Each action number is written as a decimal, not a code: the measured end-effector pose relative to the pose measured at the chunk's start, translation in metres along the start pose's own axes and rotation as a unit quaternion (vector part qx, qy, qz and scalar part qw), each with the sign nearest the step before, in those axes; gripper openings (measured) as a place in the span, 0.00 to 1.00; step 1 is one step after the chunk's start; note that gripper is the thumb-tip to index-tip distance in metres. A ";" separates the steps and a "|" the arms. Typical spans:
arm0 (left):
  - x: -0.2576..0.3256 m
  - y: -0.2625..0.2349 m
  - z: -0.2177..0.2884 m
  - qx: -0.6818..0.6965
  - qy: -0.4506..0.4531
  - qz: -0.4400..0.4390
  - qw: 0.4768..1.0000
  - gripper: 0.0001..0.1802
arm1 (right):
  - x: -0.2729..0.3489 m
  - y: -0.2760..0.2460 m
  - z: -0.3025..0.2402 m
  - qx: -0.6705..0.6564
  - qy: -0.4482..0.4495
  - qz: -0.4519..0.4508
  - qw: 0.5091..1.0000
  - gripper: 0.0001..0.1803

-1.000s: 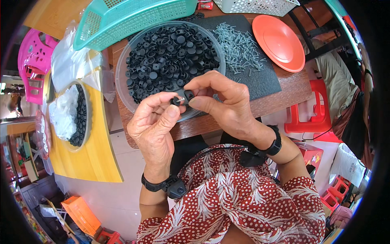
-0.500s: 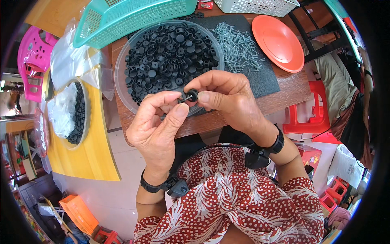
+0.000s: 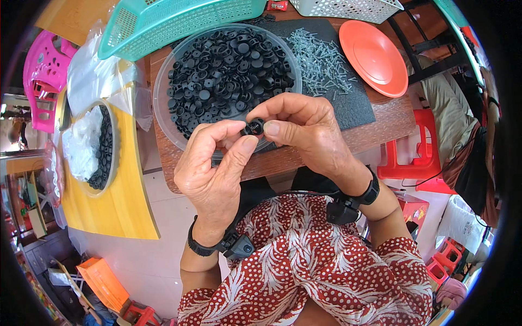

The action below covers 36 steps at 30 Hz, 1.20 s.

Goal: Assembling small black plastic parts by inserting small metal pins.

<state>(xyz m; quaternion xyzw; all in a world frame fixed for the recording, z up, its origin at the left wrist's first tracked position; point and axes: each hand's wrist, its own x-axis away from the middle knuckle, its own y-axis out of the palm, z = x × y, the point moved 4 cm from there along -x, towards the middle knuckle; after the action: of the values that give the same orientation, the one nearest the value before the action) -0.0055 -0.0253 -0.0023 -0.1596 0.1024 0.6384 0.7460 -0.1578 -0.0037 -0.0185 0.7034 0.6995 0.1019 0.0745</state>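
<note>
In front of my chest, my two hands pinch small black plastic pieces close together. A black round cap (image 3: 256, 126) is held between the thumb and forefinger of my right hand (image 3: 312, 130), its hollow side showing, with a bit of screw visible in it. The fingertips of my left hand (image 3: 212, 168) grip another small black cap (image 3: 246, 130), right up against the first and partly hidden by the fingers. Just beyond, a clear round tub (image 3: 161, 108) holds a heap of loose black caps (image 3: 228, 70). Loose silver screws (image 3: 318, 62) lie on a dark mat (image 3: 356, 111) to its right.
A teal basket (image 3: 179, 27) and a white basket (image 3: 353, 10) stand at the table's far side, with an orange plate (image 3: 375, 57) at right. On the yellow table (image 3: 125, 201) at left sits a tub of black parts under a plastic bag (image 3: 84, 149). A red stool (image 3: 413, 157) stands right.
My left hand has moved slightly right, bringing its piece against the cap in my right hand. The screw shaft that showed between them now sits mostly inside.
</note>
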 end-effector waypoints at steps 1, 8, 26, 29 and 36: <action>0.000 0.000 0.000 0.000 0.000 0.001 1.000 0.10 | 0.000 0.000 0.000 0.000 0.003 0.003 1.000 0.09; -0.004 0.001 0.003 -0.026 0.018 -0.017 0.999 0.09 | -0.001 -0.001 0.003 0.042 -0.012 0.020 0.999 0.09; -0.006 0.001 -0.008 0.043 -0.099 -0.066 0.992 0.16 | -0.002 0.003 0.005 0.044 -0.040 0.066 0.996 0.04; -0.007 0.000 -0.007 0.033 -0.095 -0.093 0.991 0.18 | -0.001 0.002 0.003 0.068 -0.059 0.059 0.994 0.04; -0.008 0.002 -0.011 0.042 -0.142 -0.117 0.982 0.16 | -0.002 0.001 0.001 0.106 -0.103 0.051 0.988 0.04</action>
<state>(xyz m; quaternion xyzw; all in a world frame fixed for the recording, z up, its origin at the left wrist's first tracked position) -0.0084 -0.0358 -0.0096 -0.0468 0.0023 0.5580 0.8285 -0.1569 -0.0060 -0.0198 0.7486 0.6584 -0.0422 0.0659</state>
